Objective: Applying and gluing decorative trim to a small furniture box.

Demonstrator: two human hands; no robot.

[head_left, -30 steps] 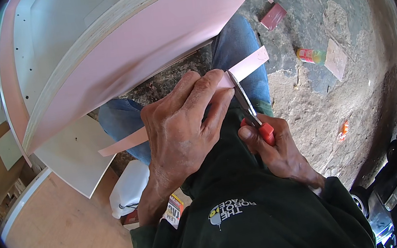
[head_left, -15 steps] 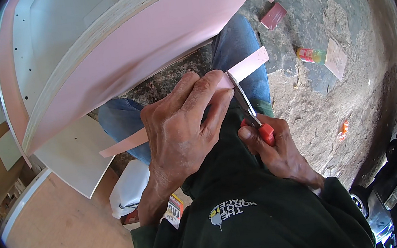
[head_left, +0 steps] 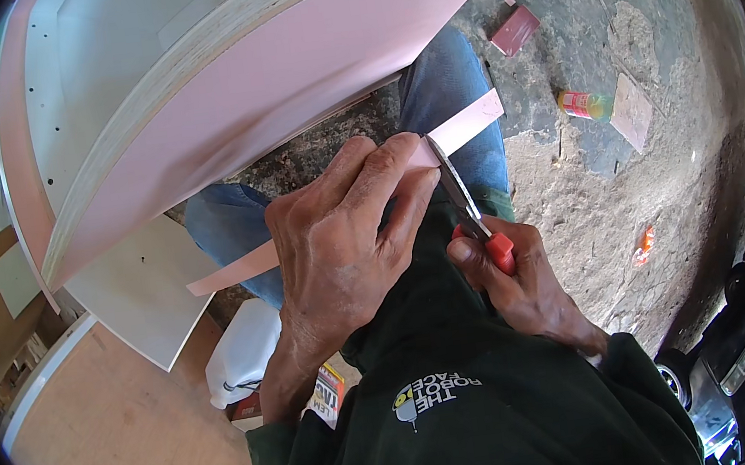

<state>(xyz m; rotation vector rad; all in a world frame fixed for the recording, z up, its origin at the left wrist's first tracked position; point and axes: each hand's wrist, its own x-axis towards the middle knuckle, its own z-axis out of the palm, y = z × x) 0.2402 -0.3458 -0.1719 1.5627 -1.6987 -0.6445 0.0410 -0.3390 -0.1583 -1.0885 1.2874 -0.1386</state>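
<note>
Strip (head_left: 470, 121), thin and pale pink, is held up over the lap. Upper right end sticks out over the right knee (head_left: 442, 80); other end shows past the left hand, overlapping the right edge of the white board (head_left: 142, 284) in view. Left hand (head_left: 331, 237) pinches the strip between thumb and fingers. Right hand (head_left: 520, 284) is closed round the red handles of the snips (head_left: 454, 181); blades lie across the strip just beside the left fingertips. Can't tell if they've bitten in.

Curved pink panel (head_left: 280, 86) stands ahead, lower edge near the knees. Floor (head_left: 564, 200) on the right carries a maroon box (head_left: 514, 31), a bottle (head_left: 586, 104) just beside a flat pale piece (head_left: 631, 113), and an orange wrapper (head_left: 644, 246). White jug (head_left: 243, 349) sits near the left wrist, by the board's bottom corner.
</note>
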